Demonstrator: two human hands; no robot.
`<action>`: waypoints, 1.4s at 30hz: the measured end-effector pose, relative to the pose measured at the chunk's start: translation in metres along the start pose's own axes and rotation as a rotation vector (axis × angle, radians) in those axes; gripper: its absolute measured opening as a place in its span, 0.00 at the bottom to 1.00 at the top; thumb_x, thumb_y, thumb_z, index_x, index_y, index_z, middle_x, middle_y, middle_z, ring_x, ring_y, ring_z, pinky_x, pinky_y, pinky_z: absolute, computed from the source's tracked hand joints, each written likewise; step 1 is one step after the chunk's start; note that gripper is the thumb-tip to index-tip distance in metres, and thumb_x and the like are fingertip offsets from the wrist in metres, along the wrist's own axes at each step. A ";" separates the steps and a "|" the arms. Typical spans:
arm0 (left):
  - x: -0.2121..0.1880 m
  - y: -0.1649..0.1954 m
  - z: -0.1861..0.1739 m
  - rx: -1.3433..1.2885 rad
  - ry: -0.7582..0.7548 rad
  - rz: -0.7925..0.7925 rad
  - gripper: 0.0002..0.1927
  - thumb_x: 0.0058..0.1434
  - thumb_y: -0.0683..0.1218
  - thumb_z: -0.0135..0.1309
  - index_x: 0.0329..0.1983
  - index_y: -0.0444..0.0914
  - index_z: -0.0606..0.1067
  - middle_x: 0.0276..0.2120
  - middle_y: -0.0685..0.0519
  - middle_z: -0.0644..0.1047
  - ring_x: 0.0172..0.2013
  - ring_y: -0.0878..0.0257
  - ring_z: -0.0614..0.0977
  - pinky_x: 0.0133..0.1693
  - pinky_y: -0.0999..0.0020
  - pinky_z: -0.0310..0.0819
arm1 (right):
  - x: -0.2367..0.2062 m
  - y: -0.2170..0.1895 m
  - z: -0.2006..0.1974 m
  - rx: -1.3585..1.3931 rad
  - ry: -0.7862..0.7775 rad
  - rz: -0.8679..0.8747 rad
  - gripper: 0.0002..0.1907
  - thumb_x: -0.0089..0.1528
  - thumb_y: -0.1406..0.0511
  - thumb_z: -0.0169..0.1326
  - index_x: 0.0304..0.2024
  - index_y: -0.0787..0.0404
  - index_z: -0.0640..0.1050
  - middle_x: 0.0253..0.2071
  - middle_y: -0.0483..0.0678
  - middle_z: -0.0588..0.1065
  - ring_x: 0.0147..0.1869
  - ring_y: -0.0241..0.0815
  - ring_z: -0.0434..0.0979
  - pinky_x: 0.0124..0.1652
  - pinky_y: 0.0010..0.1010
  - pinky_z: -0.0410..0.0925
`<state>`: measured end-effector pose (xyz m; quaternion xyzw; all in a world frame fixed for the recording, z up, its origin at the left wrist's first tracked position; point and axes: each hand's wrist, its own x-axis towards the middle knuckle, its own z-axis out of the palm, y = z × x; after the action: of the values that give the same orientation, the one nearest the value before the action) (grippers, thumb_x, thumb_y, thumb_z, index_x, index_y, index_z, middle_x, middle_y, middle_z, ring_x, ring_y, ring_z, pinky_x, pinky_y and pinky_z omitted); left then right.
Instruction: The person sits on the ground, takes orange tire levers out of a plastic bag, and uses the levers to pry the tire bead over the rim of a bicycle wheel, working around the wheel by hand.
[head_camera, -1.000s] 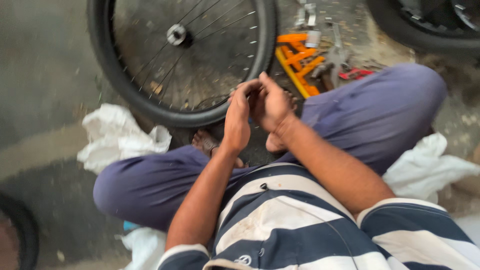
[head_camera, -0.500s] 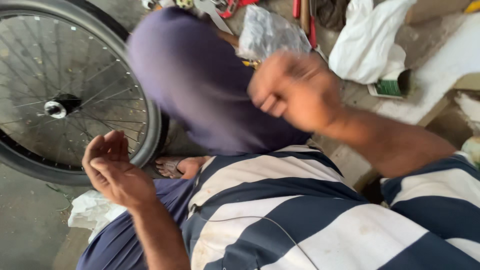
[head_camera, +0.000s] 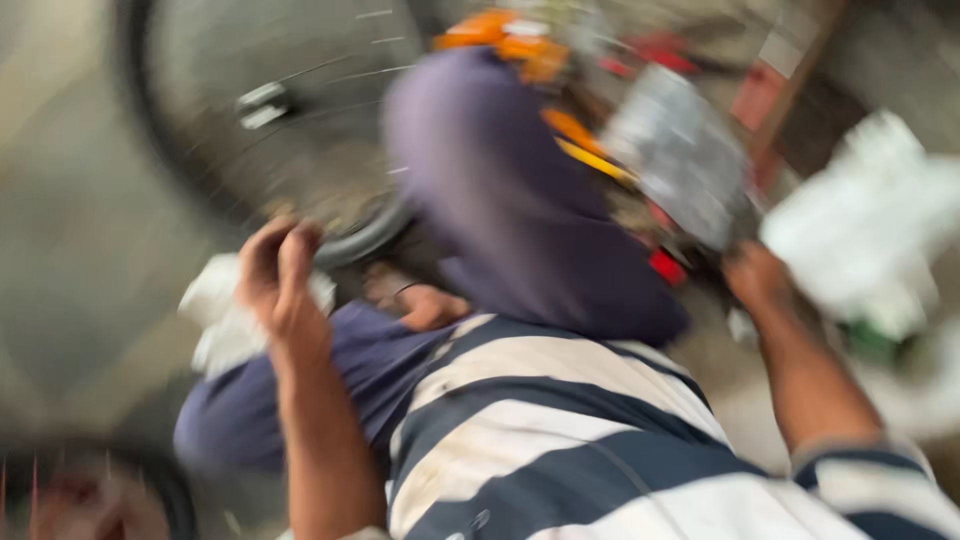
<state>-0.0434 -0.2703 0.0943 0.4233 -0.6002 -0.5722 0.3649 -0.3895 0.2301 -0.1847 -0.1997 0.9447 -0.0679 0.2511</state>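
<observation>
Purple trousers cover the raised knee at centre, with the spoked bicycle wheel lying flat on the ground just beyond it, within easy reach of the seated person. Left hand is lifted near the wheel's rim, fingers curled loosely together; whether it pinches anything I cannot tell through the blur. Right hand stretches out low toward a crumpled clear plastic bag, its grip unclear.

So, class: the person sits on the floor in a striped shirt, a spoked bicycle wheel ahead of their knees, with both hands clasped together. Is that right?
Not quite. The head view shows the hands apart: the left hand is raised near the bicycle wheel, the right hand reaches out by the white bag. The striped shirt and floor seating hold.
</observation>
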 end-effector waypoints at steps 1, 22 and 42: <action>0.005 0.007 -0.006 -0.028 0.080 0.006 0.12 0.75 0.44 0.53 0.55 0.31 0.75 0.46 0.47 0.80 0.46 0.61 0.81 0.54 0.66 0.77 | 0.005 -0.007 -0.003 -0.071 -0.022 0.082 0.14 0.64 0.59 0.56 0.46 0.60 0.81 0.45 0.61 0.80 0.48 0.67 0.79 0.45 0.54 0.72; 0.032 -0.203 0.053 1.055 -0.158 0.067 0.40 0.45 0.53 0.70 0.61 0.36 0.70 0.57 0.41 0.72 0.58 0.41 0.71 0.54 0.47 0.68 | 0.174 -0.245 -0.023 -0.322 -0.097 -0.380 0.15 0.62 0.58 0.59 0.49 0.56 0.82 0.47 0.55 0.80 0.50 0.56 0.80 0.47 0.45 0.72; 0.032 -0.288 0.015 1.248 -0.186 -0.071 0.29 0.62 0.42 0.46 0.69 0.47 0.67 0.55 0.50 0.73 0.58 0.50 0.72 0.62 0.34 0.57 | 0.265 -0.440 0.029 -0.548 -0.298 -0.551 0.11 0.66 0.62 0.58 0.50 0.56 0.79 0.43 0.52 0.78 0.45 0.49 0.78 0.42 0.38 0.70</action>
<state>-0.0430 -0.2910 -0.1951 0.5246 -0.8357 -0.1609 -0.0237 -0.4346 -0.2811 -0.2277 -0.5122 0.7923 0.1508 0.2951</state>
